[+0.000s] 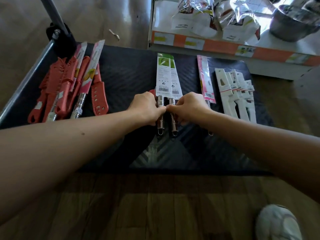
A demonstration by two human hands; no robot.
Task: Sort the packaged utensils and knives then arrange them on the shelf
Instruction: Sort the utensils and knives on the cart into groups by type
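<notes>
I have two green-card knives [168, 78] lying side by side in the middle of the black mat [131, 70], cards pointing away from me, steel handles [160, 108] toward me. My left hand [147, 107] is curled over the left handle and my right hand [187, 106] over the right one, fingertips meeting between them; both are closed around the handles rather than spread. I judge I am squaring this pair into its own group.

To do it well I should press the two handles together until the card edges run parallel and the barcode ends line up, then let go without dragging them askew. The hanging loops at the near ends should sit level with each other.

Just right of my right hand lies a pink-card knife [206, 78], and beyond it a fanned stack of white packs [235, 94]. Well apart on the left is the unsorted heap: red tools [60, 90] tangled with more pink-card knives [91, 70]. Those need separating next, I think. The shelf [204, 43] with its orange-and-white edge stands just past the mat.
</notes>
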